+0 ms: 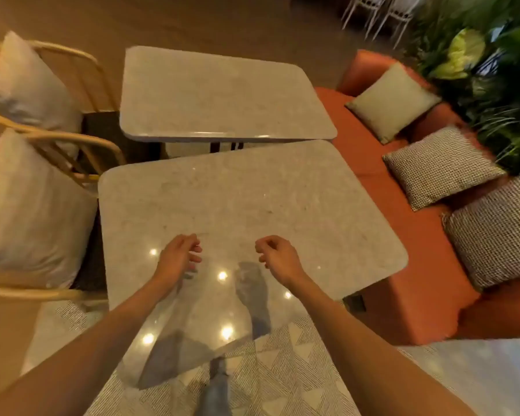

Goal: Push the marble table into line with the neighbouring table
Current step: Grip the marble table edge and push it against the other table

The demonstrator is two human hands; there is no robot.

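Both arms are out over the near marble counter (pixel 246 199), and the hands are hovering low above its glossy top. The left hand (pixel 177 256) sits with fingers loosely curled, nothing in it; the right hand (pixel 278 255) mirrors it just across a small gap, fingers bent inward, also holding nothing. Whether either palm actually touches the stone, I cannot tell — the reflections muddy it.

Now the counter itself: it lies skewed. Its far right corner comes right up to the edge of the neighbouring counter (pixel 219 94), while the far left corner swings away, leaving a wedge-shaped gap where dark legs and floor show through. So the two tops are not in line — the near one is rotated against the far one.

On the left, two rattan chairs (pixel 72 145) with pale cushions (pixel 27 205) stand close by both counters. On the right runs an orange bench sofa (pixel 418 265), its seat tucked just beside the near counter's right edge, carrying a plain beige pillow (pixel 394 100) and two woven checked pillows (pixel 442 166). Green plants (pixel 493 70) crowd the top right corner. Down below, a patterned rug (pixel 282 370) spreads beneath the near counter, and ceiling lights glint as bright spots on the polished stone between the forearms.
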